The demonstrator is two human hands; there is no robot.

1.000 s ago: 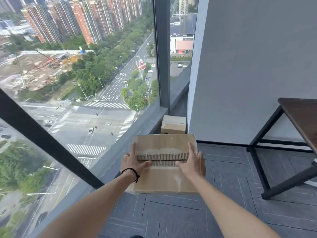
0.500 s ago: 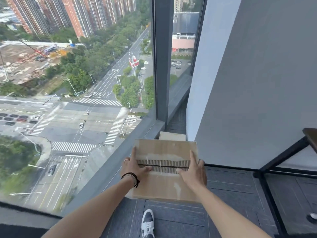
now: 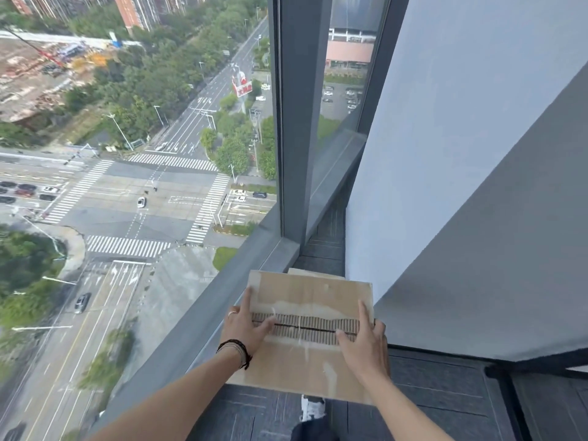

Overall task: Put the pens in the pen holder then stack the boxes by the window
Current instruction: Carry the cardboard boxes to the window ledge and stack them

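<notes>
The stacking step is in hand: the left hand (image 3: 246,331) and right hand (image 3: 362,343) grip the cardboard box (image 3: 305,361) by its sides, fingers closed on it, held above the smaller box (image 3: 297,271) by the window (image 3: 159,154), and next it must be lowered squarely onto that one.

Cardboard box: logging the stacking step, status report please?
Left hand and right hand grip the cardboard box. Second box mostly hidden beyond it, by the window. Nothing blocking.
</notes>
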